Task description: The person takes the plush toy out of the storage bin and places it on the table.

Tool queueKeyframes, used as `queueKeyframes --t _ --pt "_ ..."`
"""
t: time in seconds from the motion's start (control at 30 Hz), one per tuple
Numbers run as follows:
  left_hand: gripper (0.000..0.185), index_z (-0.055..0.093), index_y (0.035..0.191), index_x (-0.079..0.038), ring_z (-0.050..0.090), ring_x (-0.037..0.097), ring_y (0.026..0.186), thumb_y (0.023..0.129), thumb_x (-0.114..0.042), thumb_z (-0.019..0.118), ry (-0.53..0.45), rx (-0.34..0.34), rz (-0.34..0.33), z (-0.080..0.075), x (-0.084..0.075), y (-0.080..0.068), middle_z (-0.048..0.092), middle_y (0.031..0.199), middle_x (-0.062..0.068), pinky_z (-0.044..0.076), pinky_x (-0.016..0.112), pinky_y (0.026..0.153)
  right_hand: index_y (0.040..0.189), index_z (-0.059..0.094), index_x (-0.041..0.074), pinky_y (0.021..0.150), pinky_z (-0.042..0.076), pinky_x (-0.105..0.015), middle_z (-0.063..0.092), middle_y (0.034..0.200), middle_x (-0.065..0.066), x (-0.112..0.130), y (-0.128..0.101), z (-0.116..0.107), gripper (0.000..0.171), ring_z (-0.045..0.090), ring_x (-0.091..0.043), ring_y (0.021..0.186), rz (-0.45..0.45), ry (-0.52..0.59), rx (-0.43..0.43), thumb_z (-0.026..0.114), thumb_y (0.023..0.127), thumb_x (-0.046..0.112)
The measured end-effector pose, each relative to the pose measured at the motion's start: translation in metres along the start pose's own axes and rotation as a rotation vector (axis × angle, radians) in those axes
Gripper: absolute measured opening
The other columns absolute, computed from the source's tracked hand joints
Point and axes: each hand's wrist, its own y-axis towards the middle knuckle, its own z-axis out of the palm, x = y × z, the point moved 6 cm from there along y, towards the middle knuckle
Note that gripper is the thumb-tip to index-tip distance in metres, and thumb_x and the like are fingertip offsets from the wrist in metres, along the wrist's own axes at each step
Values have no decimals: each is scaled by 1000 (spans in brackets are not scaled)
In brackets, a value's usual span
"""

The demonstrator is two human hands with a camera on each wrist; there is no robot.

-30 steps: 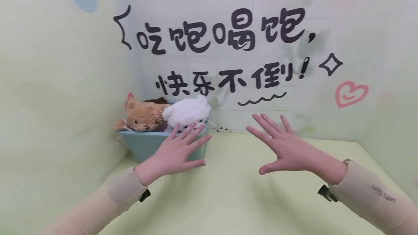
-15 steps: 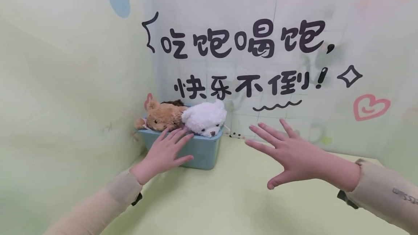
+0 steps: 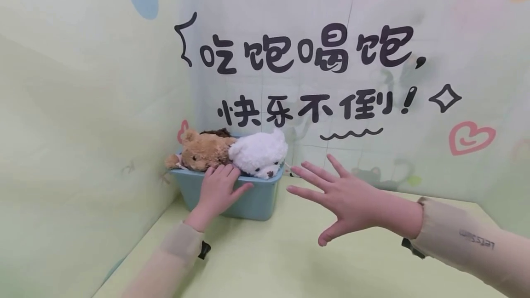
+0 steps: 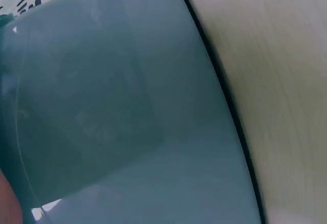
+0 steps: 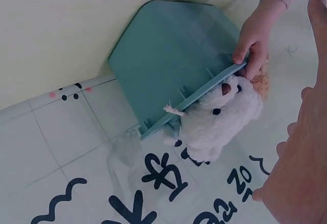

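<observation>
A blue-green plastic bin [image 3: 258, 201] stands in the back left corner of the table. A white plush bear [image 3: 258, 153] and a tan plush bear [image 3: 204, 151] lie in it, their heads above the rim. A dark brown furry thing [image 3: 217, 132] shows behind them. My left hand [image 3: 216, 190] grips the bin's front rim. In the right wrist view its fingers [image 5: 257, 58] go over the rim and the thumb stays outside. The bin's outer wall [image 4: 102, 106] fills most of the left wrist view. My right hand [image 3: 349, 201] hovers right of the bin, fingers spread, touching nothing.
The pale green table [image 3: 281, 261] stretches in front of the bin and to its right. A printed wall cloth [image 3: 331, 3] with large black characters hangs close behind. Another pale cloth wall [image 3: 83, 105] runs along the left side.
My left hand has come from in front of the bin onto its front rim. My right hand has shifted left toward the bin. The head view has turned left.
</observation>
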Motion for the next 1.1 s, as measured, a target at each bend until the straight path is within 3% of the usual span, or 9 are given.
queueKeyframes --t 0.17,0.4,0.57,0.83,1.1 --pt "57 53 82 -12 54 26 75 88 -68 46 20 -93 23 4 -1 1 56 80 5 41 46 76 155 21 26 106 2 -67 5 162 -7 -2 19 9 107 8 -31 147 -3 20 8 40 71 89" --pt "68 55 84 -9 55 28 74 92 -71 30 19 -160 33 9 0 3 56 79 7 39 45 70 156 18 26 107 2 -66 -1 162 -7 -13 61 27 104 4 -32 147 0 24 -20 38 75 87" --pt "69 57 85 -9 56 29 75 92 -72 29 12 -187 15 13 2 1 57 79 7 38 46 69 156 18 24 108 5 -66 -3 162 -8 -21 94 42 100 3 -34 147 -28 2 -62 41 79 83" --pt "63 56 86 -10 55 29 77 93 -69 36 25 -182 3 19 -7 3 57 81 6 38 46 71 156 13 28 107 6 -67 -3 162 -4 -54 128 75 96 -1 -29 148 87 110 4 51 81 75" --pt "61 52 81 -12 51 28 72 93 -69 34 51 -208 -31 19 -11 7 50 75 4 35 44 68 155 20 30 108 5 -66 7 162 -3 -79 153 84 93 6 -29 147 103 98 -42 51 80 77"
